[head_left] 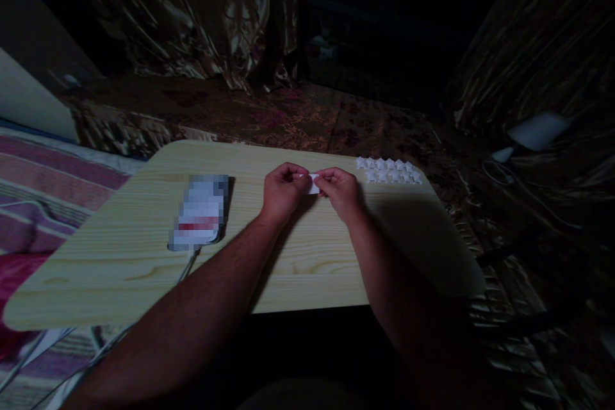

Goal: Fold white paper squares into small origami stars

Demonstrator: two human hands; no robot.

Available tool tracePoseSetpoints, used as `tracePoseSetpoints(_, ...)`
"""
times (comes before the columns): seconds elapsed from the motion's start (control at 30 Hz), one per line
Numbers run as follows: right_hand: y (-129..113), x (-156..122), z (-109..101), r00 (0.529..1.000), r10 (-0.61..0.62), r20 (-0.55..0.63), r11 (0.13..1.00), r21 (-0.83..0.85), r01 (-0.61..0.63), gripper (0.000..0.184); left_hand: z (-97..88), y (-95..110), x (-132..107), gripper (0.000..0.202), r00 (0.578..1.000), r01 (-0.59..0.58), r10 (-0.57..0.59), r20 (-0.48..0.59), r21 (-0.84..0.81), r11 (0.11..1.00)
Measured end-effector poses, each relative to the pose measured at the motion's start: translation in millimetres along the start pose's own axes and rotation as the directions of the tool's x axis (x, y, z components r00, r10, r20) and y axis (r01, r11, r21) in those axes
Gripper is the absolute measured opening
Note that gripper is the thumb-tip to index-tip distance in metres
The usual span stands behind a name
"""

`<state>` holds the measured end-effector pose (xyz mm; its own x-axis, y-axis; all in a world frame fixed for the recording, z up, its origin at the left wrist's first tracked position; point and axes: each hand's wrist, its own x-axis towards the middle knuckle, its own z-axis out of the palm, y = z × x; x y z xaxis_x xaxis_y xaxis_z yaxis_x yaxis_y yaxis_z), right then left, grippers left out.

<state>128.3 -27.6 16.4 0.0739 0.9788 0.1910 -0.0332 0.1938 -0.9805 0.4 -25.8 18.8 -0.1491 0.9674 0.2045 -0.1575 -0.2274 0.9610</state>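
A small white piece of paper [313,184] is pinched between both hands, above the far middle of the wooden table [307,256]. My left hand [284,189] grips its left side with thumb and fingers. On the other side my right hand [342,189] holds the right edge in a pinch. The fingers cover much of the paper, so its folds cannot be made out. To the right of my right hand, several small folded white paper pieces [382,166] lie in two rows near the table's far right corner.
A phone [202,208], blurred out, lies left of my hands with a white cable [189,262] running toward me. Striped bedding [86,186] is at the left. Patterned fabric and curtains [216,13] stand behind the table. A white lamp-like object [538,131] is at the right.
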Motion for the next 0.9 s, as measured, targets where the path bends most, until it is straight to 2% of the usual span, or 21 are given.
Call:
tracePoseSetpoints(0.23, -0.5, -0.2, 0.7, 1.0, -0.005, -0.003, 1.0, -0.01, 0.005, 0.019, 0.2, -3.8, 1.1, 0.015, 1.0, -0.023, 0.023, 0.008, 0.035, 0.999)
tracePoseSetpoints(0.43, 1.3, 1.1, 1.6, 1.0, 0.001, -0.016, 1.0, -0.021, -0.001, 0.015, -0.4, -7.2, -0.8, 0.011, 0.991, -0.121, 0.114, 0.07, 0.121, 0.985)
tracePoseSetpoints(0.6, 1.0, 1.2, 2.5, 1.0, -0.001, -0.007, 1.0, -0.023, 0.001, 0.014, -0.9, -8.2, -1.2, 0.012, 0.988, -0.143, 0.132, 0.079, 0.155, 0.978)
tracePoseSetpoints(0.77, 3.2, 2.3, 1.8, 1.0, -0.019, -0.001, 0.999, -0.046, 0.019, 0.015, 0.1, -4.7, -1.9, 0.018, 0.992, -0.112, 0.104, 0.07, 0.129, 0.985)
tracePoseSetpoints(0.9, 5.4, 3.0, -0.4, 0.998, -0.066, 0.011, 0.996, -0.066, 0.067, 0.016, 0.0, -3.2, -1.8, 0.026, 0.995, 0.025, -0.028, 0.1, 0.031, 0.999)
